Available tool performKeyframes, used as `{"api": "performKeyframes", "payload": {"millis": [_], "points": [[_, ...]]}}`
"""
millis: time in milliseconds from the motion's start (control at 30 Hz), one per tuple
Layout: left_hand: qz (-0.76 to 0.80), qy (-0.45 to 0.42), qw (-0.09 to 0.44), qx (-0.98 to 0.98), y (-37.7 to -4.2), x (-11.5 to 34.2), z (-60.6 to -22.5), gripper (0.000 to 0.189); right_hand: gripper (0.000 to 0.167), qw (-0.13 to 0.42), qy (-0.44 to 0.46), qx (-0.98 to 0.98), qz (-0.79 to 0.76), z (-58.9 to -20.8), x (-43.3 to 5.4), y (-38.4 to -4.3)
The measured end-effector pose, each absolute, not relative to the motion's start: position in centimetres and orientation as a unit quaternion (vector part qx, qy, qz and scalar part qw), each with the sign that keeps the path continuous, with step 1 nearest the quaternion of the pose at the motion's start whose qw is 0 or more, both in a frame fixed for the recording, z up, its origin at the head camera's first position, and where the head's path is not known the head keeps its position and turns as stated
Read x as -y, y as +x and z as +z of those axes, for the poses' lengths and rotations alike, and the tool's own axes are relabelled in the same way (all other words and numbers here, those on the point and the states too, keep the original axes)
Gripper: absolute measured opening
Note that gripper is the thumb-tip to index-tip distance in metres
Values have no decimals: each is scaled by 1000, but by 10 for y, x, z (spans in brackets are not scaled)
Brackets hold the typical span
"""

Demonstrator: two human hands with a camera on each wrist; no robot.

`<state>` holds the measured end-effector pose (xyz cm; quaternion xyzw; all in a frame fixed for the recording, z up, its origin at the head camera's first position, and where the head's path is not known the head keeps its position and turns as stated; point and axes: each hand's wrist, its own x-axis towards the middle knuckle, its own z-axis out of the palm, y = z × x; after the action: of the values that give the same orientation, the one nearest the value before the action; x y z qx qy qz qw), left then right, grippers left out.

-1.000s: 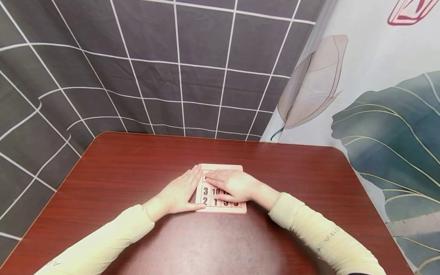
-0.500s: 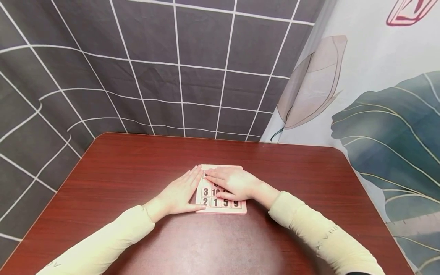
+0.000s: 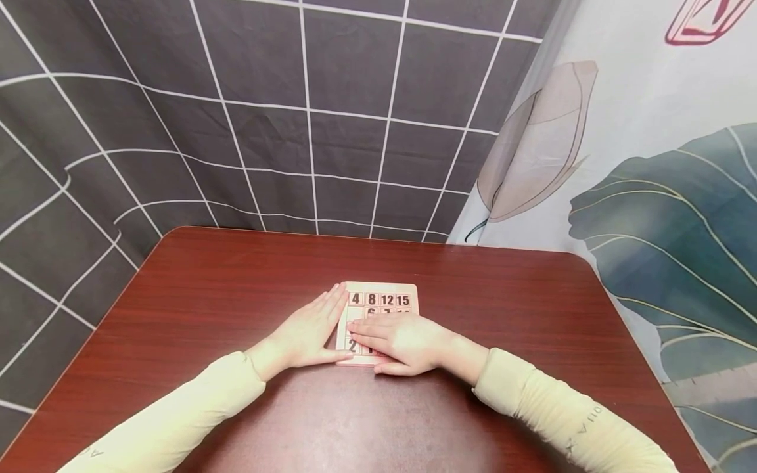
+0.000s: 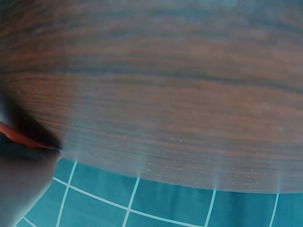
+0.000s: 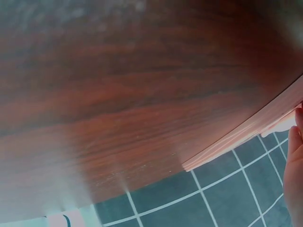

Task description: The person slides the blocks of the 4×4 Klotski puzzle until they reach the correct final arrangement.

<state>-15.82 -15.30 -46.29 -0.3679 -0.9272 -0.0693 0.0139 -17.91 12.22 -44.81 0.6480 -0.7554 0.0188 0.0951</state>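
A pale number slide puzzle (image 3: 387, 300) lies flat on the table, with 4, 8, 12 and 15 showing in its top row. My left hand (image 3: 303, 334) rests along its left side, fingers straight and thumb at the lower left corner. Over the lower rows lies my right hand (image 3: 411, 341), fingers extended leftward across the tiles and thumb near the front edge. It covers most of the lower numbers; a 2 shows at the bottom left. In the right wrist view, the puzzle's side (image 5: 227, 145) appears beside part of the right hand (image 5: 294, 175).
The reddish-brown wooden table (image 3: 266, 263) extends around the puzzle. Behind it hangs a dark grey curtain (image 3: 349, 151) with white grid lines. A pale curtain with a leaf print (image 3: 668, 217) hangs at the right.
My right hand has moved toward me, from the upper and middle rows to the lower rows, uncovering the top row. The left hand and puzzle stay in place.
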Motion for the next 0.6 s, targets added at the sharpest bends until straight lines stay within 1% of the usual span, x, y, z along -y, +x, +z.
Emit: {"api": "performKeyframes", "payload": {"millis": [267, 600], "points": [[-61, -372, 21, 926, -160, 155, -466, 109, 60, 83, 631, 771, 16, -447, -119, -186], [-73, -364, -5, 929, -159, 155, -462, 112, 58, 68, 619, 782, 15, -445, -117, -198]]}}
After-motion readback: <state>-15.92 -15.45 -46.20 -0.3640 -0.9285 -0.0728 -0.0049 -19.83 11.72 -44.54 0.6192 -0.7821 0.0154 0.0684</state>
